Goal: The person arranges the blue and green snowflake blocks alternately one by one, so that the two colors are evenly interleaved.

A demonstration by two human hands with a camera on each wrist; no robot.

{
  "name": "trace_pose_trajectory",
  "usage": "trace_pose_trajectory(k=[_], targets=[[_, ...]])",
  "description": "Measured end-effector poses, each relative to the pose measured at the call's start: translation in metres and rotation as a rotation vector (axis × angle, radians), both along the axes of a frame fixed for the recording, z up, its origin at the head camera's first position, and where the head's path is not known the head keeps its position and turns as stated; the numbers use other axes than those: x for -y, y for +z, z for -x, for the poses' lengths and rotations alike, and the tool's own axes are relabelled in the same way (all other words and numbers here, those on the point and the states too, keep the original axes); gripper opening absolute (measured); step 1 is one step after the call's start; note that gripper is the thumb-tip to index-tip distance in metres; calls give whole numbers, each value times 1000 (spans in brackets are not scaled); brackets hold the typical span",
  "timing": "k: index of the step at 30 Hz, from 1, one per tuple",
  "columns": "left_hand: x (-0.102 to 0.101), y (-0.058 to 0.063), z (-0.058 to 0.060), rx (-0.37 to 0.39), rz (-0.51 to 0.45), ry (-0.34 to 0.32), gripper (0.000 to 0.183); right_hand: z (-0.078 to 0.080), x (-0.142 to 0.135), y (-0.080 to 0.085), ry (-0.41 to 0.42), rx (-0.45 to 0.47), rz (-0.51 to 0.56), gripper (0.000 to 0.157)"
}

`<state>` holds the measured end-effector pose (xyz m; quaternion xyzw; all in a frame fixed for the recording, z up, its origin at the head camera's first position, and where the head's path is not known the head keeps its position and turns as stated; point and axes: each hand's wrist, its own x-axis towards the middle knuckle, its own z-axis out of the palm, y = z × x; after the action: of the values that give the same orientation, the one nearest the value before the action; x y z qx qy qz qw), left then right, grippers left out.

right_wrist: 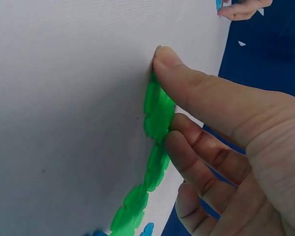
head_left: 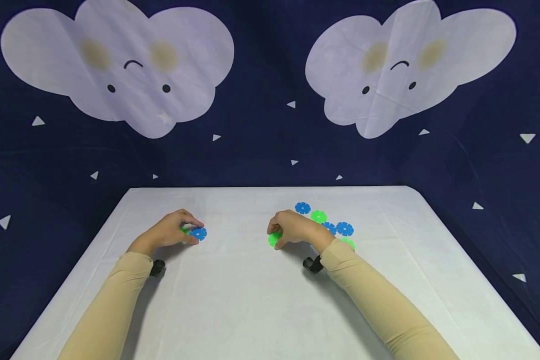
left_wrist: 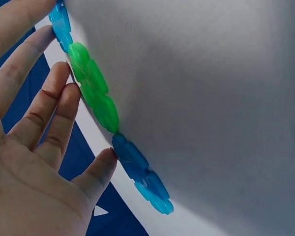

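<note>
My left hand (head_left: 167, 231) is at the left of the table, thumb and a finger holding a blue snowflake disc (head_left: 199, 233) by its edges. A green snowflake disc (left_wrist: 93, 87) lies beside it under the hand, followed in line by another blue one (left_wrist: 141, 164), near the little finger. Nearer the middle, my right hand (head_left: 297, 228) pinches a green snowflake disc (head_left: 273, 240) between thumb and fingers. In the right wrist view the thumb covers one end of that green disc (right_wrist: 160, 110); the index finger is mostly hidden behind the thumb.
To the right of my right hand lie several loose discs, among them a blue one (head_left: 303, 208), a green one (head_left: 318, 216) and another blue one (head_left: 345, 229). My right forearm partly covers some. The white table (head_left: 234, 300) ends at a dark cloud-patterned cloth (head_left: 261, 150).
</note>
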<state>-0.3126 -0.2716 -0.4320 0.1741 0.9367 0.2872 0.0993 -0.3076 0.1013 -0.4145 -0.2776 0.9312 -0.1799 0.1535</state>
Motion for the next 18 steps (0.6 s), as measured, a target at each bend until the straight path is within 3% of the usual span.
trace_pose_trajectory(k=[18], targets=[[-1, -3, 0, 10, -3, 40, 48, -5, 1, 0, -71, -27, -26, 32]])
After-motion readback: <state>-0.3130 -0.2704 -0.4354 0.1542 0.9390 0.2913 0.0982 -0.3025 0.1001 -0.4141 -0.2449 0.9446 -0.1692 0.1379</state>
